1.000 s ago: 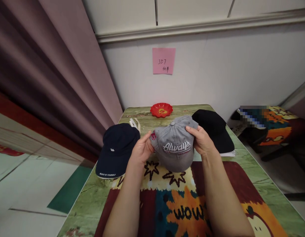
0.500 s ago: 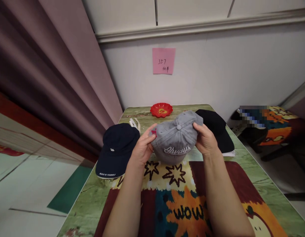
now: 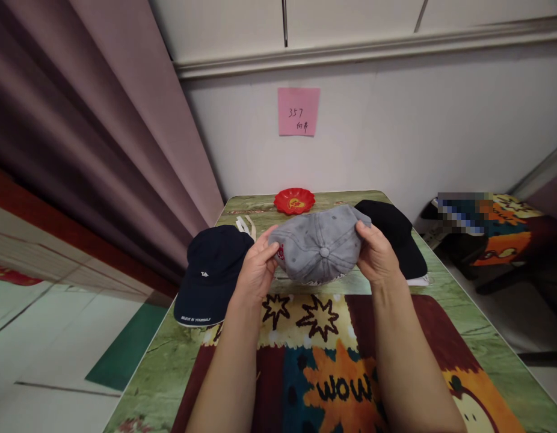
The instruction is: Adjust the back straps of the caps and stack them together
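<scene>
A grey baseball cap (image 3: 322, 240) is held up above the table between both hands, its crown and top button facing me. My left hand (image 3: 259, 264) pinches the cap's left edge, close to a small red embroidered mark. On the opposite edge, my right hand (image 3: 378, 252) is closed with the thumb on the fabric. The cap's brim is hidden below the crown. To the left lies a navy cap (image 3: 210, 270) with small white lettering on its brim. Behind my right hand rests a black cap (image 3: 391, 234), partly covered.
A red scalloped dish (image 3: 295, 201) stands at the table's far edge. A patterned mat (image 3: 305, 361) lies on the green wood-look table (image 3: 468, 300). Above is a pink note (image 3: 299, 112) on the wall. A curtain (image 3: 138, 120) hangs at left, and a stool (image 3: 508, 231) stands at right.
The grey cap has tipped so its top faces me more. The white lettering on its front, readable before, is now almost out of sight. Both hands keep their hold.
</scene>
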### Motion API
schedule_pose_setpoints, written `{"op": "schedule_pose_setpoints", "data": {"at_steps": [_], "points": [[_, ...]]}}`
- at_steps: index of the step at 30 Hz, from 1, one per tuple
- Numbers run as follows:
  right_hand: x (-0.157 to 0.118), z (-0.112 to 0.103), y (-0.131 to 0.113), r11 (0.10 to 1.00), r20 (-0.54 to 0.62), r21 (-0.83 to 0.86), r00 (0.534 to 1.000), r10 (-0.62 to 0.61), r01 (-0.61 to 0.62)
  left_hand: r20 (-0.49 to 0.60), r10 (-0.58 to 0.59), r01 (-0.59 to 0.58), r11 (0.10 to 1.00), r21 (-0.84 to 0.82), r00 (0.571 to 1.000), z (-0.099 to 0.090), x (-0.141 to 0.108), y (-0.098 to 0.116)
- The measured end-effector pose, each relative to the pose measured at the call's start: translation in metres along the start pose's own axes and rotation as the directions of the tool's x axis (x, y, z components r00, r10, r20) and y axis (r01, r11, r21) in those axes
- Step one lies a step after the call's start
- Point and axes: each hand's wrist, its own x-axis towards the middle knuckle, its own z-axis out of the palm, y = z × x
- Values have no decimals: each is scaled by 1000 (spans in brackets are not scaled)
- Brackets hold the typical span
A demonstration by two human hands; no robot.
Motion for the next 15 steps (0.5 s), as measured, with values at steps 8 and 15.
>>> {"op": "schedule_pose_setpoints", "data": {"at_steps": [8,15], "points": [[3,1,6,984,-40,-110,988,-149,144,-21,12,-8,982,191,1000,-7,-2,6],[5,0,11,979,-81,-105,980,-183,174,13,-64,51,884,464,998,-11,-4,8]]}}
